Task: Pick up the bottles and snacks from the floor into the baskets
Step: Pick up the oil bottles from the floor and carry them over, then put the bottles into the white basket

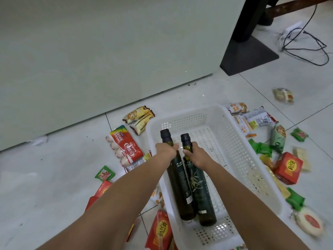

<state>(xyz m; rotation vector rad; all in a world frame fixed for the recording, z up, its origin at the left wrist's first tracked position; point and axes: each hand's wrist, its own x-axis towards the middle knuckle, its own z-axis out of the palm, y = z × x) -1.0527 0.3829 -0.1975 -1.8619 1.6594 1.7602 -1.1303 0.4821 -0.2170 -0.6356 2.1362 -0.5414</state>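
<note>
A white perforated plastic basket (239, 141) stands on the tiled floor in the middle of the head view. Two dark green glass bottles with black caps lie side by side inside it. My left hand (164, 148) is closed around the neck of the left bottle (179, 188). My right hand (195, 154) grips the neck of the right bottle (202, 192). Snack packets lie scattered around the basket: a red and rainbow pack (126, 145) at its left, a red box (289, 167) at its right, a red packet (159, 230) near the front.
A pale cabinet wall (108, 51) fills the upper left. A black stand base (249, 55) and black cables (306, 44) lie at the upper right. Green packets (261, 147), a round wrapped cake (310, 221) and a far packet (282, 95) lie right of the basket.
</note>
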